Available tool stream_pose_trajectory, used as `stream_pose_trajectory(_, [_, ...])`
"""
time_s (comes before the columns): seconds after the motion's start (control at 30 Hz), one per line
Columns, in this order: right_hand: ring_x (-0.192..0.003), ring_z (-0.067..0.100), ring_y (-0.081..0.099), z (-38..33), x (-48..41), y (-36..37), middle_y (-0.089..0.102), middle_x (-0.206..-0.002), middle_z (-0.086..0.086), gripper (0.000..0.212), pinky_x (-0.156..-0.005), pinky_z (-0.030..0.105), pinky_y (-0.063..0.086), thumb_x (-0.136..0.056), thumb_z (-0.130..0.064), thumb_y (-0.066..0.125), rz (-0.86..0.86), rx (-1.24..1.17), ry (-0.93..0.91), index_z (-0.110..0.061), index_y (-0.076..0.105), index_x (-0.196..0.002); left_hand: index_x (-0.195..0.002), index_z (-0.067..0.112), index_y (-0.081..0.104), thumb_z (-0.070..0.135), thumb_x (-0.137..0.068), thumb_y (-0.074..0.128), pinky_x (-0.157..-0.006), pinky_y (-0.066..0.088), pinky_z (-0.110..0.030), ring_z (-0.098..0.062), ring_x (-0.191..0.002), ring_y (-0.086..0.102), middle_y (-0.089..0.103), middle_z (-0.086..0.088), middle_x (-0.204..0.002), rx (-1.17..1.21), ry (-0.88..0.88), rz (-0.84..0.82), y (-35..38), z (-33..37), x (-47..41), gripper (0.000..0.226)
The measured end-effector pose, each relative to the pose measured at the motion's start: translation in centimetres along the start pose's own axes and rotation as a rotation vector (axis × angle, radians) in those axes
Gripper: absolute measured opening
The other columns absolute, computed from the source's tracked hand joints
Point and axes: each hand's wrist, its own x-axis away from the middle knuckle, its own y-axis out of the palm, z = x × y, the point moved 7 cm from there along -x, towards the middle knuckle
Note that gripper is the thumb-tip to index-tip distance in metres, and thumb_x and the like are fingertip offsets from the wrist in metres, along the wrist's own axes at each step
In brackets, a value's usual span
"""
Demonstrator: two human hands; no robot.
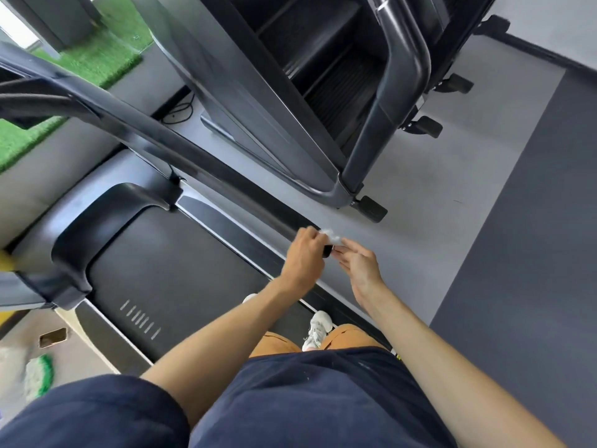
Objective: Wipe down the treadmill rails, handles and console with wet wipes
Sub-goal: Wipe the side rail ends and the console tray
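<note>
Around me pale grey floor (420,176) meets a darker strip (529,260); green turf (97,63) lies near what may be a stair machine (258,101).

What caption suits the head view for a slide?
Left hand grips the treadmill handrail end; right hand touches a white wet wipe there.

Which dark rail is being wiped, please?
The near rail, the treadmill's: the left hand grips its end and the right hand touches the wipe there. The far rail is untouched.
</note>
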Motion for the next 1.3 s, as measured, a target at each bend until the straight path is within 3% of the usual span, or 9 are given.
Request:
stream_pose_trajectory(0.1, [-0.12,0.022,0.057,0.1,0.1,0.0,0.057,-0.131,0.015,0.043,-0.103,0.029,0.042,-0.095,0.001,0.047,-0.002,-0.006,0.014,-0.007,0.048,-0.136,-0.088,0.001,0.069,-0.021,-0.072,0.055,-0.06,0.047,-0.037,-0.028,-0.077,0.051,0.056,-0.012,-0.082,0.039,0.068,0.062,-1.8,0.2,0.0,0.031])
stream_pose_trajectory(0.23, [-0.127,0.026,0.05,0.5,0.3,0.0,0.052,-0.137,0.016,0.055,-0.112,0.036,0.035,-0.092,0.005,0.047,-0.021,0.017,0.031,-0.009,0.037,-0.144,-0.11,-0.005,0.065,-0.022,-0.08,0.05,-0.07,0.041,-0.028,-0.029,-0.09,0.048,0.055,-0.016,-0.098,-0.042,-0.18,0.299,-7.5,-4.1,-2.6,0.038])
stream_pose_trajectory(0.53, [-0.12,0.023,0.056,0.4,0.3,-0.1,0.054,-0.134,0.018,0.054,-0.105,0.03,0.041,-0.093,0.005,0.044,0.003,-0.053,0.032,-0.008,0.035,-0.145,-0.093,0.003,0.07,-0.019,-0.077,0.055,-0.061,0.045,-0.036,-0.021,-0.076,0.044,0.051,-0.007,-0.081,0.017,0.128,-0.01,0.1,0.9,1.0,0.031])
stream_pose_trajectory(0.7, [-0.123,0.024,0.054,0.2,0.8,0.1,0.051,-0.136,0.019,0.054,-0.112,0.035,0.035,-0.096,0.007,0.034,-0.045,-0.1,0.037,-0.009,0.027,-0.148,-0.117,-0.001,0.063,-0.016,-0.087,0.045,-0.073,0.032,-0.024,-0.028,-0.097,0.047,0.054,-0.013,-0.101,-0.017,-0.227,0.281,-6.7,-4.8,-3.8,0.039])
stream_pose_trajectory(0.83, [-0.12,0.025,0.056,0.4,0.7,-0.1,0.054,-0.13,0.017,0.046,-0.108,0.036,0.037,-0.102,-0.005,0.032,-0.037,-0.192,0.033,-0.011,0.028,-0.147,-0.109,-0.004,0.059,-0.015,-0.083,0.046,-0.076,0.043,-0.032,-0.03,-0.101,0.043,0.049,-0.017,-0.109,-0.095,-0.197,0.121,-3.5,-3.2,-3.4,0.031])
stream_pose_trajectory(0.93, [-0.117,0.024,0.056,1.0,0.3,-1.0,0.054,-0.131,0.015,0.042,-0.107,0.037,0.039,-0.104,-0.013,0.033,0.019,-0.234,0.041,-0.013,0.032,-0.146,-0.092,-0.006,0.063,-0.02,-0.072,0.054,-0.058,0.05,-0.046,-0.033,-0.083,0.047,0.052,-0.019,-0.092,-0.091,0.073,-0.092,1.6,1.3,-0.6,0.027])
stream_pose_trajectory(1.03, [-0.123,0.026,0.051,1.4,-0.2,-2.5,0.047,-0.139,0.016,0.041,-0.104,0.036,0.04,-0.104,-0.02,0.035,0.1,-0.2,0.061,-0.014,0.034,-0.144,-0.096,-0.003,0.066,-0.022,-0.068,0.056,-0.05,0.049,-0.036,-0.028,-0.076,0.048,0.052,-0.015,-0.086,-0.116,0.353,-0.234,2.0,3.5,2.1,0.035])
stream_pose_trajectory(1.17, [-0.127,0.028,0.047,1.5,-0.7,-3.1,0.044,-0.141,0.017,0.043,-0.108,0.038,0.036,-0.105,-0.02,0.032,0.091,-0.206,0.082,-0.011,0.029,-0.147,-0.108,-0.004,0.065,-0.022,-0.071,0.056,-0.062,0.046,-0.034,-0.033,-0.085,0.051,0.053,-0.018,-0.095,-0.122,0.135,0.039,-3.5,0.0,-2.4,0.042])
stream_pose_trajectory(1.3, [-0.121,0.027,0.052,1.5,-0.5,-1.9,0.049,-0.135,0.018,0.043,-0.109,0.04,0.037,-0.105,-0.023,0.033,0.034,-0.221,0.083,-0.012,0.029,-0.146,-0.107,-0.002,0.066,-0.014,-0.078,0.057,-0.067,0.05,-0.039,-0.032,-0.092,0.049,0.053,-0.016,-0.098,-0.183,0.085,-0.049,-1.3,0.0,-3.3,0.033])
